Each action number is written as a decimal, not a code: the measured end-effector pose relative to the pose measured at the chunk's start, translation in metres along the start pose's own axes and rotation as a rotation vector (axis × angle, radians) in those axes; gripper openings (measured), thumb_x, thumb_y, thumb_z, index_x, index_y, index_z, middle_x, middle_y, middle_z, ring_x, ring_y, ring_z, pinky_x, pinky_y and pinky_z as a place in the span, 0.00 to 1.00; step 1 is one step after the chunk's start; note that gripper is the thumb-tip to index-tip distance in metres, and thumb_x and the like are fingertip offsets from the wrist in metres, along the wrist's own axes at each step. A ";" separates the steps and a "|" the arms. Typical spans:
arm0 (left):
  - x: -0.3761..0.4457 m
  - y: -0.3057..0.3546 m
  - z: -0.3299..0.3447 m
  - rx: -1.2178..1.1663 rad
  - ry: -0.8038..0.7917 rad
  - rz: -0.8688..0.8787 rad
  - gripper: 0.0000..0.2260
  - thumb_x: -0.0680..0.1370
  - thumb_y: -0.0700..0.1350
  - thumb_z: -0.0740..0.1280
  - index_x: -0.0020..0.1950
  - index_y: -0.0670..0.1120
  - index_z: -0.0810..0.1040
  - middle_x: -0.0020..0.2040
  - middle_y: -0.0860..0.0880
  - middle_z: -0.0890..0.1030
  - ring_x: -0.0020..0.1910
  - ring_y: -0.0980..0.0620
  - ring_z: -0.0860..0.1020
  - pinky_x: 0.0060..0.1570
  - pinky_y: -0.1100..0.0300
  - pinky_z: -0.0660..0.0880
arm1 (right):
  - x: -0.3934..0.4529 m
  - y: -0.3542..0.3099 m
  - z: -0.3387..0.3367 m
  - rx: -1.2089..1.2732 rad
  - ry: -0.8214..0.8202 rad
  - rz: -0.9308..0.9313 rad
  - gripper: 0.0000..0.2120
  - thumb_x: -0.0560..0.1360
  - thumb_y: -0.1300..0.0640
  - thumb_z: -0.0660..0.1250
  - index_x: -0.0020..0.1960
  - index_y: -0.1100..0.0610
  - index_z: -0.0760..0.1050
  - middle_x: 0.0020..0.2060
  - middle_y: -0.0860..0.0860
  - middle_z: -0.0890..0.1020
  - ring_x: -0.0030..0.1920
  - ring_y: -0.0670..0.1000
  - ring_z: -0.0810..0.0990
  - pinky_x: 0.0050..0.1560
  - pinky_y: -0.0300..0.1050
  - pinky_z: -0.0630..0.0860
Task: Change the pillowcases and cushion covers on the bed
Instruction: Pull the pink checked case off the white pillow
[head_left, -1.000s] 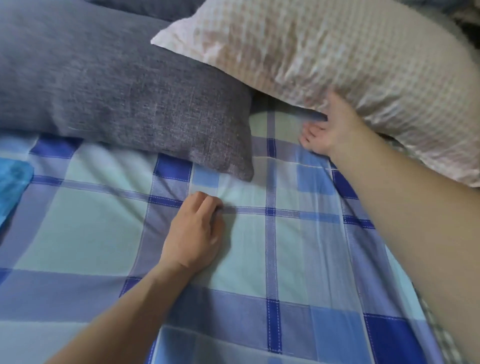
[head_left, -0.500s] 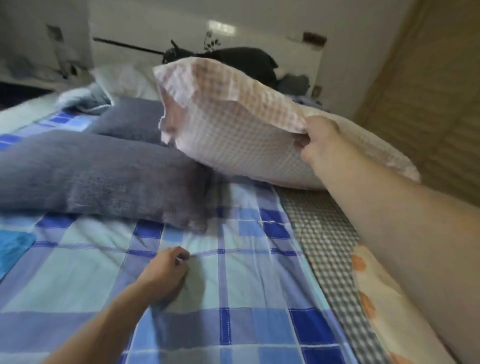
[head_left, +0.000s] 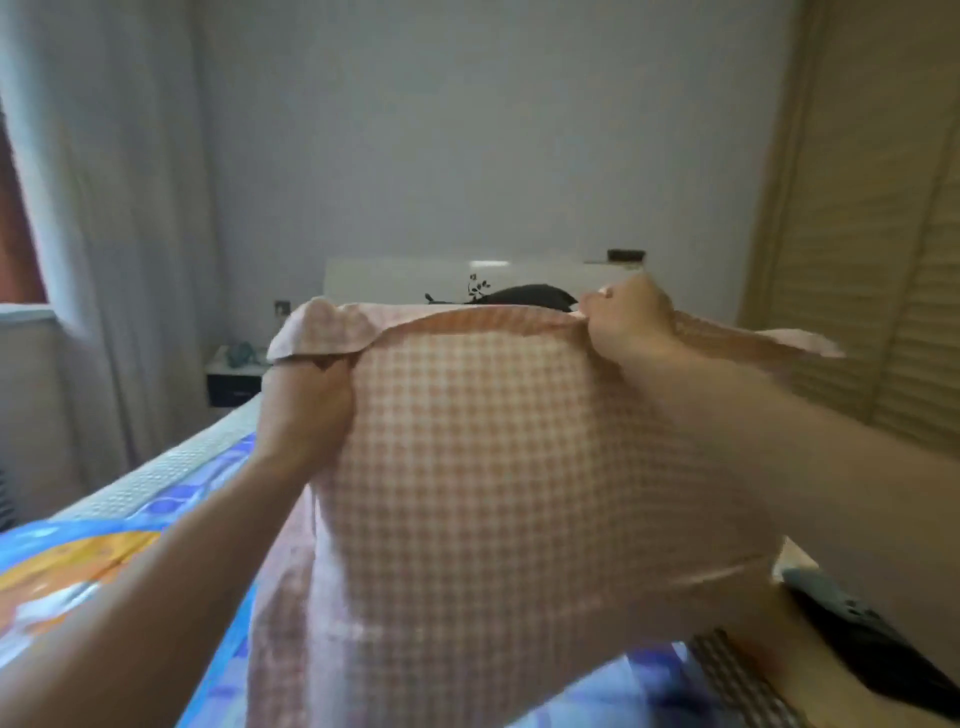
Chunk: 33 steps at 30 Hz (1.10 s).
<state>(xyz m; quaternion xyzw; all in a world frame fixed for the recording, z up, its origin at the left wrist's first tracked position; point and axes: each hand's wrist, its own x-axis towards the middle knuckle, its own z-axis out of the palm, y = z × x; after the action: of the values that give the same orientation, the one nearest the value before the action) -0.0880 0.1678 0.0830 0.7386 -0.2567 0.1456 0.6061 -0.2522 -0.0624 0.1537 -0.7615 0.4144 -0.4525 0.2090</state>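
- My left hand (head_left: 306, 410) grips the pillow (head_left: 493, 467) at its top left corner, fingers curled into the checked cloth.
- My right hand (head_left: 626, 325) pinches the top edge near the right corner, thumb and fingers bunching the case hem.
- Pillow is held upright in the air in front of me, over the bed (head_left: 156, 499), headboard (head_left: 415, 275) behind it.
- Looks light and soft: bulk sags below my hands, so grip carries only cloth tension.
- Case is loose woven fabric, not slippery, folds over at the top left flap.
- Best hold, I judge: the open hem for the case, one corner of the filling for the counter-pull.
- Risk: filling drags along with the case if I pull both at once.
- Can't tell which side the opening is on; the top edge looks like it.
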 end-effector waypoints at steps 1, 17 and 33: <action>0.006 0.009 -0.009 0.038 0.039 0.013 0.13 0.80 0.46 0.63 0.56 0.39 0.81 0.53 0.35 0.81 0.55 0.36 0.79 0.53 0.49 0.74 | 0.007 -0.010 -0.001 0.014 0.044 0.008 0.15 0.78 0.50 0.62 0.49 0.61 0.80 0.50 0.58 0.83 0.56 0.61 0.79 0.53 0.49 0.74; -0.140 -0.167 0.083 0.711 -0.796 0.100 0.31 0.79 0.70 0.49 0.80 0.65 0.45 0.83 0.50 0.44 0.81 0.44 0.45 0.78 0.44 0.47 | -0.110 0.172 0.115 -0.537 -0.736 -0.230 0.27 0.80 0.40 0.49 0.71 0.49 0.72 0.72 0.53 0.73 0.73 0.56 0.69 0.72 0.48 0.63; -0.207 -0.196 0.111 0.335 -0.444 0.399 0.19 0.76 0.53 0.59 0.59 0.45 0.79 0.63 0.45 0.78 0.62 0.39 0.74 0.64 0.42 0.68 | -0.219 0.296 0.046 -0.412 -0.178 -0.447 0.21 0.78 0.50 0.64 0.70 0.53 0.75 0.60 0.50 0.75 0.59 0.53 0.73 0.63 0.51 0.70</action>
<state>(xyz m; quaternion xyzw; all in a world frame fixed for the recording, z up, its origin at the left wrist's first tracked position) -0.1609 0.1285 -0.2118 0.7767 -0.4945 0.1372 0.3653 -0.3972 -0.0543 -0.1879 -0.8967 0.2996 -0.3255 -0.0189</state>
